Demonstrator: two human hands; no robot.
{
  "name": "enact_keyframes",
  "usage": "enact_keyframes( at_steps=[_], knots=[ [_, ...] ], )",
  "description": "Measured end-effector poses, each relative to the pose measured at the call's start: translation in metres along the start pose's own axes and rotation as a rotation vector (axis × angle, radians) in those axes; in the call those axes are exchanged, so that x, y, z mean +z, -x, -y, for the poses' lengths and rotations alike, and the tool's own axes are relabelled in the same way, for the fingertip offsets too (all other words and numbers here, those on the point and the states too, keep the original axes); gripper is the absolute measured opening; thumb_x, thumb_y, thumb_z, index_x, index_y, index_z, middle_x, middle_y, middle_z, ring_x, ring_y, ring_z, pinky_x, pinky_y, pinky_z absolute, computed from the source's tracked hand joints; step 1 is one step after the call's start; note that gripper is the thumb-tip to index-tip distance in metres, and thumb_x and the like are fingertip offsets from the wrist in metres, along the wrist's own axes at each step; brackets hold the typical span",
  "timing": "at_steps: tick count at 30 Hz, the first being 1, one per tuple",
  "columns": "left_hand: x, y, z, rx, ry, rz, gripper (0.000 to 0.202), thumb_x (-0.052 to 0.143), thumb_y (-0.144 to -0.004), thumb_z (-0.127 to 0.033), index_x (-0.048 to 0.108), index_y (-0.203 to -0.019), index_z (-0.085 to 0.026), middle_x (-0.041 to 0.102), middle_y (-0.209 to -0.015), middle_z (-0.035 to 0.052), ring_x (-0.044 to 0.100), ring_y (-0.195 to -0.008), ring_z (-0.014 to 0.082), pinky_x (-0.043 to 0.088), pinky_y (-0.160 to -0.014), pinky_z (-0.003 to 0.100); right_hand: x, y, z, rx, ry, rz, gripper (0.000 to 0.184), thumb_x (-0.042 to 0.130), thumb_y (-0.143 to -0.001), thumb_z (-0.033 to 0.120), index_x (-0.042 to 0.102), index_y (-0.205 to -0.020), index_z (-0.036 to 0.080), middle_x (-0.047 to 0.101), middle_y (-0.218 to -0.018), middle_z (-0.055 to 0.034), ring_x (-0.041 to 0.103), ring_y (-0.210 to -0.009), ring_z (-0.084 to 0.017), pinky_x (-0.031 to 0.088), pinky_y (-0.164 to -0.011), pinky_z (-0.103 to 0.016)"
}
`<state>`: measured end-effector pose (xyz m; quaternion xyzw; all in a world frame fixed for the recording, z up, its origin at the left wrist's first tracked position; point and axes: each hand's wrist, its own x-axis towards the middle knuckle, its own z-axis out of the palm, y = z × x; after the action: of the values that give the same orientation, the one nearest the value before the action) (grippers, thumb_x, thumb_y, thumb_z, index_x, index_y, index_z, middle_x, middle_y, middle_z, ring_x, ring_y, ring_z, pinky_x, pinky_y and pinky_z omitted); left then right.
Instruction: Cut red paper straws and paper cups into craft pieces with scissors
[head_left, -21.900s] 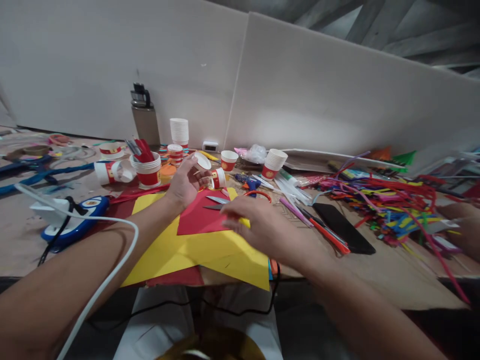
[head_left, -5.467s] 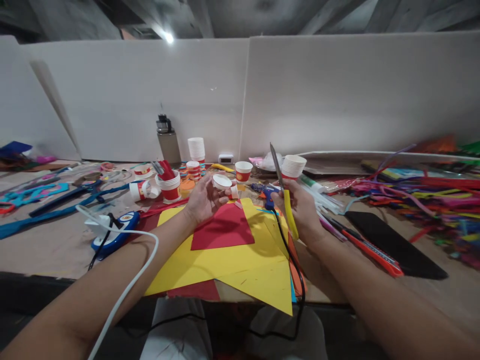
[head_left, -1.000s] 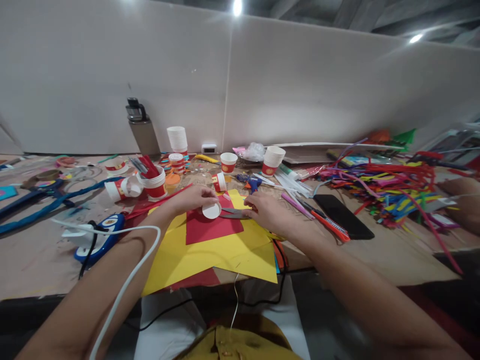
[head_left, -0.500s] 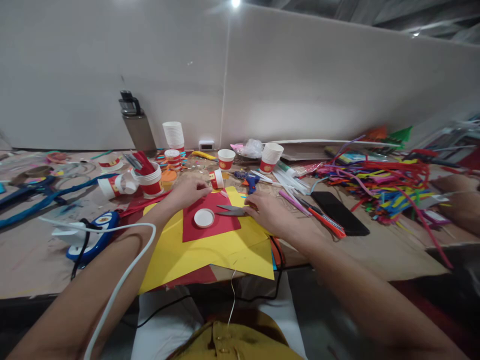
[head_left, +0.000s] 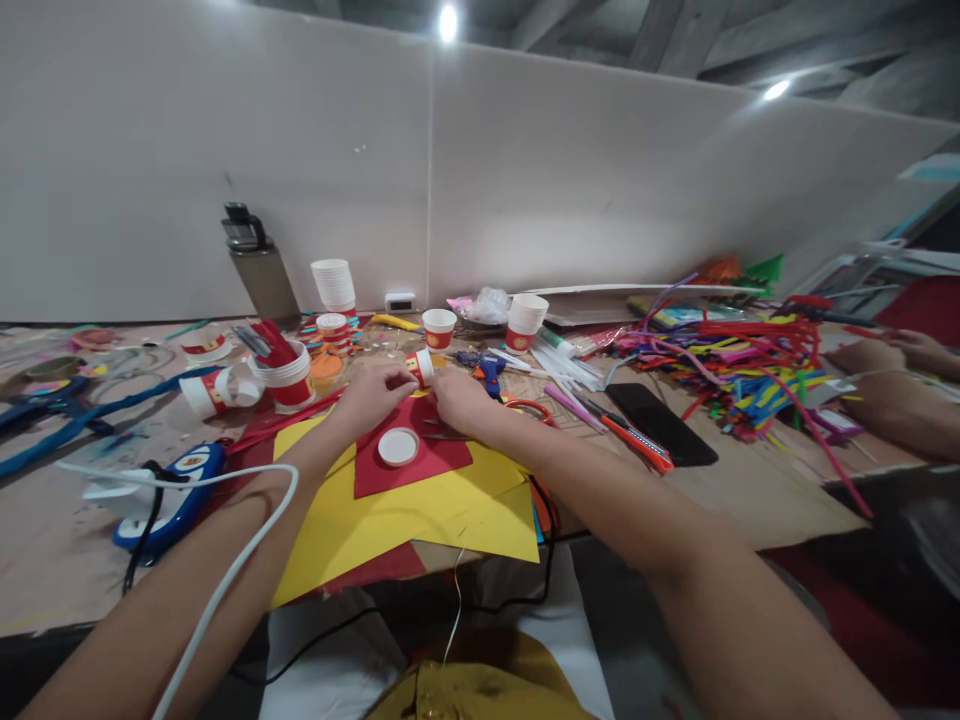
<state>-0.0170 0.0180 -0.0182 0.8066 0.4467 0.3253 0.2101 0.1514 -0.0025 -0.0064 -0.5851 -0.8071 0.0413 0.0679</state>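
Note:
A small red-and-white paper cup (head_left: 420,366) lies tilted on its side between my two hands. My left hand (head_left: 373,396) is at its left, fingers curled together with the tips near the cup; what is in them, if anything, is hidden. At the cup's right side, my right hand (head_left: 459,402) has its bent fingers against it. Below my right hand, scissors (head_left: 444,432) lie on red paper (head_left: 375,484), their handles covered. A white cup-bottom disc (head_left: 398,447) rests on the same paper. Yellow paper (head_left: 337,540) is spread underneath.
Behind stand a paper cup (head_left: 439,328) and stacked cups (head_left: 527,322). A blue glue gun (head_left: 491,372), a red utility knife (head_left: 637,442) and a phone (head_left: 664,425) lie to the right. Pipe cleaners (head_left: 720,350) are heaped beyond, near another person's hands (head_left: 870,365). At left sits a blue power strip (head_left: 169,510).
My right hand has left the scissors' handles and moved left to the small cup. The scissors stay on the red paper. My left hand has shifted slightly right, and the view has tilted up.

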Motion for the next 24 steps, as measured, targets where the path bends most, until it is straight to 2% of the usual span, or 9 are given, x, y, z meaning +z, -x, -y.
enact_keyframes(
  at_steps=[4,8,11,13,14,16,19,21,24],
  knots=[
    [0.001,0.0,-0.003,-0.013,0.042,0.014,0.024,0.054,-0.079,-0.035,0.069,-0.085,-0.017,0.07,-0.084,0.0047,0.059,-0.073,0.0152,0.044,-0.064,0.025,-0.001,0.005,-0.001,0.004,-0.022,-0.028,0.025,0.049,-0.084,0.019,0.061,-0.104,0.01,0.065,-0.102,-0.0172,0.061,-0.094,-0.023,0.043,-0.079,-0.029],
    [0.0,0.003,-0.009,-0.023,0.125,0.026,0.026,0.053,-0.081,-0.037,0.068,-0.088,-0.017,0.068,-0.076,0.0028,0.057,-0.065,0.0127,0.043,-0.062,0.023,-0.004,0.013,-0.005,-0.025,-0.061,-0.082,0.021,0.047,-0.086,0.024,0.062,-0.096,0.014,0.066,-0.097,-0.012,0.06,-0.088,-0.02,0.042,-0.075,-0.027],
    [-0.004,0.004,-0.013,-0.063,0.206,-0.006,0.028,0.053,-0.082,-0.041,0.067,-0.084,-0.016,0.066,-0.07,0.0023,0.055,-0.061,0.0119,0.042,-0.058,0.022,-0.012,0.019,-0.014,0.01,-0.167,-0.163,0.021,0.045,-0.087,0.026,0.062,-0.092,0.015,0.067,-0.088,-0.0082,0.059,-0.076,-0.015,0.041,-0.067,-0.024],
    [-0.008,0.004,-0.012,-0.113,0.293,-0.117,0.029,0.055,-0.08,-0.042,0.066,-0.08,-0.015,0.065,-0.07,0.0031,0.056,-0.061,0.0115,0.042,-0.058,0.022,-0.019,0.023,-0.027,0.058,-0.272,-0.259,0.022,0.046,-0.086,0.026,0.063,-0.092,0.014,0.066,-0.079,-0.0059,0.055,-0.067,-0.014,0.039,-0.063,-0.024],
    [-0.012,0.003,-0.01,-0.134,0.35,-0.21,0.029,0.057,-0.079,-0.042,0.066,-0.079,-0.015,0.065,-0.071,0.0033,0.055,-0.06,0.0108,0.042,-0.057,0.021,-0.022,0.023,-0.035,0.04,-0.316,-0.288,0.023,0.045,-0.087,0.029,0.063,-0.087,0.015,0.064,-0.074,-0.0045,0.053,-0.064,-0.013,0.038,-0.06,-0.024],
    [-0.021,-0.001,-0.005,-0.152,0.491,-0.45,0.027,0.058,-0.077,-0.041,0.064,-0.079,-0.014,0.064,-0.071,0.0027,0.052,-0.056,0.0085,0.041,-0.053,0.02,-0.025,0.024,-0.05,0.082,-0.42,-0.353,0.028,0.045,-0.086,0.035,0.063,-0.08,0.015,0.06,-0.066,-0.0024,0.05,-0.058,-0.012,0.036,-0.055,-0.023],
    [-0.036,-0.008,0.006,-0.148,0.627,-0.78,0.024,0.056,-0.078,-0.038,0.06,-0.083,-0.016,0.059,-0.067,-0.0001,0.047,-0.051,0.0061,0.037,-0.048,0.018,-0.02,0.022,-0.065,0.155,-0.669,-0.419,0.025,0.049,-0.084,0.038,0.06,-0.085,0.015,0.06,-0.069,-0.0011,0.05,-0.056,-0.011,0.037,-0.051,-0.022],
    [-0.043,-0.009,0.013,-0.143,0.574,-0.867,0.022,0.055,-0.079,-0.037,0.059,-0.083,-0.016,0.058,-0.065,-0.0009,0.046,-0.05,0.0063,0.037,-0.049,0.019,-0.013,0.02,-0.068,0.159,-0.814,-0.404,0.023,0.051,-0.082,0.038,0.057,-0.086,0.016,0.058,-0.069,-0.0003,0.049,-0.053,-0.01,0.038,-0.048,-0.022],
    [-0.039,-0.004,0.01,-0.083,0.309,-0.799,0.02,0.054,-0.081,-0.035,0.061,-0.081,-0.016,0.059,-0.065,-0.0003,0.052,-0.057,0.0093,0.042,-0.057,0.021,-0.003,0.018,-0.064,0.124,-0.89,-0.367,0.021,0.054,-0.079,0.037,0.056,-0.084,0.017,0.057,-0.069,0.0004,0.05,-0.053,-0.01,0.04,-0.048,-0.021]
  ],
)
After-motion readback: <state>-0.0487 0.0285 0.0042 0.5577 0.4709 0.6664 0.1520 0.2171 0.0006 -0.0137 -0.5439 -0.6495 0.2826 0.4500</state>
